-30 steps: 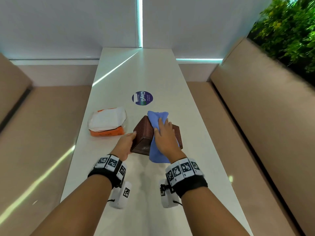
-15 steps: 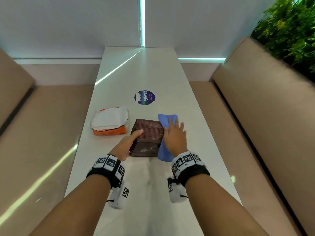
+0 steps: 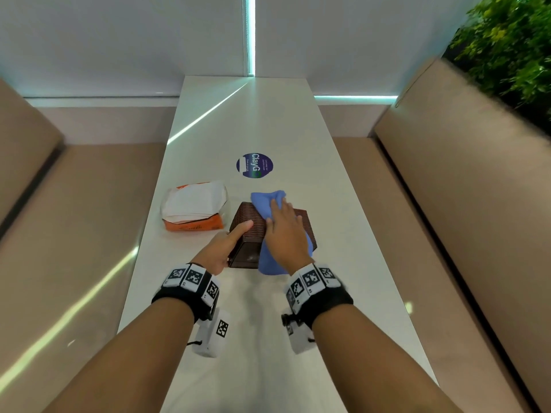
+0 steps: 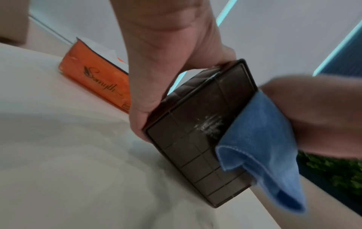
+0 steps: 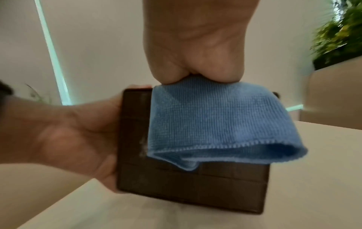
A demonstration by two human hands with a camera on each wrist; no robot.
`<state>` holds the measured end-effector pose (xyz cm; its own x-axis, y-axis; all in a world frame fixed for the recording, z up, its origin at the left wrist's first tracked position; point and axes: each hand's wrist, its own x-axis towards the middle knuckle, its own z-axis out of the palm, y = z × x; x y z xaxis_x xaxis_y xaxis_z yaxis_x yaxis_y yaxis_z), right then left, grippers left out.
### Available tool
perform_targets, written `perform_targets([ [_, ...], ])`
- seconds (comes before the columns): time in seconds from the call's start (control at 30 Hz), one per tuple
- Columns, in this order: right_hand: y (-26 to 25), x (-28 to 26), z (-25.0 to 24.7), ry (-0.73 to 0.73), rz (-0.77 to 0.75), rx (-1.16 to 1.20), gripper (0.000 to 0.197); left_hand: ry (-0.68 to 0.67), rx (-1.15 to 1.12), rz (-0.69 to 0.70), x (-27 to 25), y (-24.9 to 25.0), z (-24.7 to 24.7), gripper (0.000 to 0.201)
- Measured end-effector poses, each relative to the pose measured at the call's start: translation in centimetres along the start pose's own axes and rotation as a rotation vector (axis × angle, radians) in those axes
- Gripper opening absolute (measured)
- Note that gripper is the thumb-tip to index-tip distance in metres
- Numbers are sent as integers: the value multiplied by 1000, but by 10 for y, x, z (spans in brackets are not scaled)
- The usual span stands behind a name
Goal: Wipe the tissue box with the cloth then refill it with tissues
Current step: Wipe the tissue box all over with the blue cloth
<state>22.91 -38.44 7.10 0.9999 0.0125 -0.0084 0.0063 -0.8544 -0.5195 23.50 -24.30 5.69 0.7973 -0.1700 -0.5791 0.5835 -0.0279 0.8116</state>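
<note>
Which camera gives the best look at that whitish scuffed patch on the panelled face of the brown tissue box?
The left wrist view: the whitish patch sits in the open on the tissue box, beside the blue cloth. In the right wrist view the cloth covers most of it. In the head view it is only a faint speck.

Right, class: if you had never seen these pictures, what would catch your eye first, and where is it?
The blue cloth, pressed by the right hand over the brown box at mid-table. The left hand grips the box's left side. An orange tissue pack lies just left of it.
</note>
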Motion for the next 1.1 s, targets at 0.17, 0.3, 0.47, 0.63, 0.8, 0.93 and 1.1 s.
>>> perform_targets([
  [0.17, 33, 7, -18, -35, 351, 46, 54, 5, -14, -2, -1, 5, 3, 44],
  [0.3, 19, 4, -15, 36, 358, 10, 54, 15, -32, 20, -1, 10, 10, 47],
  [0.47, -12, -7, -7, -59, -107, 85, 49, 39, -20, 36, 0, 5, 9, 39],
  [0.63, 16, -2, -3, 42, 10, 35, 47, 36, -34, 5, -1, 1, 3, 30],
  [0.8, 46, 2, -24, -30, 328, 511, 44, 24, -91, -2, 2, 4, 5, 24],
  [0.93, 64, 1, -18, -96, 589, 943, 47, -22, -142, 3, -2, 4, 8, 21],
  [1.1, 68, -17, -25, -193, 680, 1281, 48, -42, -309, -30, -9, 6, 0, 34],
])
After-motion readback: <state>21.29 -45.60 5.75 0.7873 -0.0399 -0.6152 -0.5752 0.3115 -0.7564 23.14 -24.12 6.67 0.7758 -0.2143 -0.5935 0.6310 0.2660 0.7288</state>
